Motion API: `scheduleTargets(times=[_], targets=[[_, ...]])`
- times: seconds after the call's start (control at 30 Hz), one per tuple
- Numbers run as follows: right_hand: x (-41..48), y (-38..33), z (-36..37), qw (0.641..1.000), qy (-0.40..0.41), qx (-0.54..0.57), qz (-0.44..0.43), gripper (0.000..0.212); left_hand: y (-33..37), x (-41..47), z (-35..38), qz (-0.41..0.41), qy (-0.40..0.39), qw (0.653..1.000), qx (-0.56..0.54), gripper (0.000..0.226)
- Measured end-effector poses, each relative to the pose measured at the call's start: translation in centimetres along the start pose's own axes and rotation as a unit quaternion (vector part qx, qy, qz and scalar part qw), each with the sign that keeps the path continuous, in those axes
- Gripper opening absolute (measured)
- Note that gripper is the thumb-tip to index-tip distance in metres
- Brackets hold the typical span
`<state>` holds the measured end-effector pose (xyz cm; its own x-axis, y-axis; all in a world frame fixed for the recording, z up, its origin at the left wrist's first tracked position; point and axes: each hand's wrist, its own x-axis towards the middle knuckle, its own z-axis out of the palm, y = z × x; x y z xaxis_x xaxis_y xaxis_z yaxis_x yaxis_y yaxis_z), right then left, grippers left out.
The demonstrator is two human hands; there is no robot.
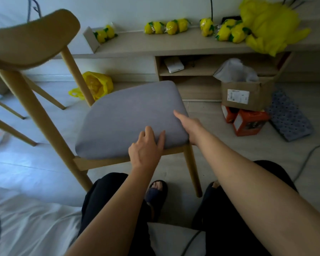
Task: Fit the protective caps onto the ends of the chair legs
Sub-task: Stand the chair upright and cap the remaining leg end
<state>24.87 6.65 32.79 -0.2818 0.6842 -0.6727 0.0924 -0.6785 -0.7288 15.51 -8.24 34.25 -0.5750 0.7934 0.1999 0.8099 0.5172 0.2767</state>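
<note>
- head view is showing the chair [107, 100] standing upright just ahead of both hands, its grey seat [129, 119] facing up and its wooden legs pointing down at the floor [220, 148].
- left hand [145, 147] is lying spread on the near edge of the seat, fingers [149, 133] loosely apart on the fabric, pinching nothing.
- right hand [190, 126] is resting over the near right corner of the seat, one finger stretched across the fabric; the other fingers are curling under the edge out of sight, so i cannot tell how firmly it is gripping.
- front leg [193, 172] is dropping down just below the right hand, its end sitting on the floor between the person's feet, bare as far as i can tell.
- no caps are showing anywhere near the hands, nor in them.
- judging from this, the chair is probably needing to be tipped over so the leg ends come within reach.
- risk: with the left palm only lying flat, the seat could be slipping out during the tilt and the chair dropping toward the feet.
- risk: the tall backrest [30, 36], far out to the left of the left hand, could be swinging into the second chair [11, 126] beside it.
</note>
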Motion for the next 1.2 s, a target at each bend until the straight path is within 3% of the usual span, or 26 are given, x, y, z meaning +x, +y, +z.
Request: scheduleTargets(times=[0.2, 0.27, 0.4, 0.57, 0.7, 0.87, 1.07, 1.2], targets=[[2.3, 2.2, -1.9, 0.985, 0.095, -0.129, -0.064, 0.081, -1.0, 1.0, 1.8, -0.079, -0.052, 0.995, 0.010, 0.045], [2.9, 3.5, -3.0, 0.977, 0.102, -0.175, -0.072, 0.078, -2.5, 2.3, 2.3, -0.072, -0.103, 0.991, 0.039, 0.068], [4.4, 4.9, -4.8, 0.969, 0.091, -0.225, -0.050, 0.079, -2.9, 2.7, 3.5, 0.030, -0.275, 0.958, 0.073, 0.127], [6.4, 2.4, -4.2, 0.976, 0.055, -0.211, -0.015, 0.088, -2.1, 3.0, 4.5, 0.020, -0.325, 0.941, 0.093, 0.151], [7.8, -1.6, -2.1, 0.959, 0.022, -0.281, -0.038, 0.102, -1.1, 1.2, 5.2, 0.095, -0.347, 0.912, 0.198, 0.142], [9.7, -1.4, -1.9, 0.960, 0.000, -0.278, -0.034, 0.077, -0.8, 0.9, 6.0, 0.104, -0.321, 0.915, 0.221, 0.127], [7.5, 0.9, -4.6, 0.973, 0.058, -0.223, -0.033, 0.079, -1.7, -0.9, 5.7, 0.187, -0.288, 0.918, 0.198, 0.105], [5.0, 2.9, -7.4, 0.988, 0.112, -0.103, -0.022, 0.077, -2.7, 0.1, 5.3, 0.257, -0.264, 0.907, 0.203, 0.104]])
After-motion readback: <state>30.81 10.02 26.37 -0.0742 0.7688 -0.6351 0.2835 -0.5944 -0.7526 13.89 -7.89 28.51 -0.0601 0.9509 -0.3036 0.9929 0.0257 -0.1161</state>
